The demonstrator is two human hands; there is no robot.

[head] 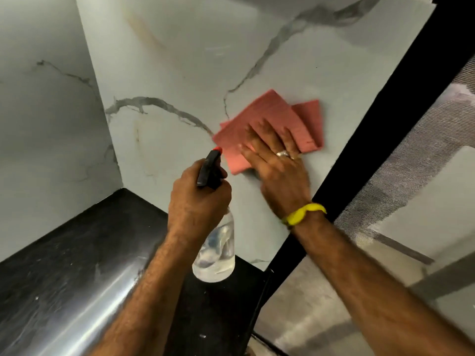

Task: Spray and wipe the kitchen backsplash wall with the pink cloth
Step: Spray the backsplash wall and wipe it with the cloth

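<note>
A: We see the pink cloth lying flat on the marble wall, close to the black vertical frame at the right. Our right hand presses on it with straight, spread fingers; it is blurred, so we judge that a wiping stroke is in hand.

B: And our left hand is closed around the neck of the spray bottle, the black nozzle with red tip pointing to the wall, just beside the cloth. If a finger lies on the trigger, we cannot tell.

A: What could go wrong, in our opinion?

B: The cloth is folded and only the palm holds it. If the pressure drops, it may slide from under the hand and fall on the worktop. Also, the nozzle is very near the right hand; a careless spray would wet the fingers and not the wall.

A: The yellowish streak high on the left and the brownish mark lower near the corner seem not yet reached. We could easily miss them.

B: The wall is pale with grey veins and meets a second wall in a corner. The worktop below is black, glossy and streaked. Right of the frame there is a mesh screen.
</note>
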